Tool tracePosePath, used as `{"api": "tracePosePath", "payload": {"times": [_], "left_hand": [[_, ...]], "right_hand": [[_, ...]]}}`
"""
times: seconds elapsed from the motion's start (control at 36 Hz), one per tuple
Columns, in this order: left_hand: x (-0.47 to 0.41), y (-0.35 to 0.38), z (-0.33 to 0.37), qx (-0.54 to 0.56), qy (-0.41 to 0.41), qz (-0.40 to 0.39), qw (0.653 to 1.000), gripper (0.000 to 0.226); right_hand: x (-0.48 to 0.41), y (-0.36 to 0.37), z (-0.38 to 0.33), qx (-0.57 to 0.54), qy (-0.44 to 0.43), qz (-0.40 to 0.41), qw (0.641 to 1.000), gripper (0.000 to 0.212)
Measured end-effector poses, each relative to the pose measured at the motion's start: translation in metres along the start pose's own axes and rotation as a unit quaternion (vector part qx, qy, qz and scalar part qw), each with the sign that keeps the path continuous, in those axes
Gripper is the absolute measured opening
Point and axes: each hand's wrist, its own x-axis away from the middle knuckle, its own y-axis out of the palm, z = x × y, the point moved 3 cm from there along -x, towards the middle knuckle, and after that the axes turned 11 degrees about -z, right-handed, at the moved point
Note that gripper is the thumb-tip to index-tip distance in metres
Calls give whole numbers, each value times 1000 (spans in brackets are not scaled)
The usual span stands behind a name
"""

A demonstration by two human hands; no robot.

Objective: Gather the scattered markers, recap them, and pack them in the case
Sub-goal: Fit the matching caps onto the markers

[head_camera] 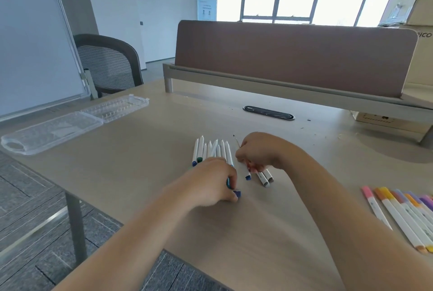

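In the head view, the left hand is seen with its fingers curled round a blue marker; most of the barrel is hidden under the palm. The right hand is clenched over a bundle of markers, of which only the lower ends are shown. A thin dark-tipped stick poking up beside its fingers cannot be made out. Between and behind the hands a row of slim white markers is laid on the desk, its near ends covered by the left hand. A pastel set at the right is cut off by the frame edge. On a cardboard box only the letters "ICO" can be read; the print on a far poster is too small to read. The case, of clear thin plastic with rounded corners, is laid open at the desk's far left, well apart from the markers, its ribbed half beside it. The desk is surfaced in pale wood grain.
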Motion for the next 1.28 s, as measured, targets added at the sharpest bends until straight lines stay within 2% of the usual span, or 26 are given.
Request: {"api": "tracePosePath", "payload": {"times": [0.17,0.25,0.33,0.44,0.53,0.61,0.67,0.81,0.92,1.28], "left_hand": [[-4,2,6,-3,-12,-11,1000,14],[-4,-3,0,88,-34,14,995,17],[-4,-14,-10,196,-62,80,975,14],[-5,-23,-25,353,-76,158,919,12],[-8,-24,-37,486,-95,200,845,17],[-10,-22,-44,593,-102,225,767,11],[-12,-21,-47,616,-105,233,745,8],[-13,-19,-54,624,-108,252,732,4],[-15,-18,-56,613,-101,262,738,5],[-14,-19,-54,493,-109,272,820,12]], "right_hand": [[5,-5,-3,-13,-12,-6,1000,4],[8,-6,-6,-14,-21,-12,1000,2],[10,-7,-8,-19,-28,-16,999,2],[13,-6,-11,-19,-39,-39,998,11],[17,-1,-16,-4,-59,-80,995,14],[20,7,-21,-8,-87,-129,988,10],[20,12,-22,-8,-97,-159,982,7],[19,21,-23,15,-97,-198,975,5],[18,24,-23,21,-92,-208,974,7],[14,22,-26,32,-110,-158,981,8]]}}
